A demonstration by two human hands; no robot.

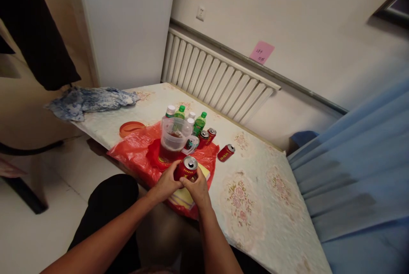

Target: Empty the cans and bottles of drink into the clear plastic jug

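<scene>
One flowered tablecloth [255, 188] — radiator [214, 71] beyond

From over here I count four red cans [226, 153] and two green-capped bottles [200, 125]. White-capped bottles [170, 111] come to three, as far as I can see past the one pitcher [171, 142]. I get one round orange lid [132, 129], one red plastic bag [134, 148] and one patterned cloth [92, 101]. Two hands [169, 180] show, plus one wall socket [200, 13], one pink note [262, 52] and one radiator [217, 73].
</scene>
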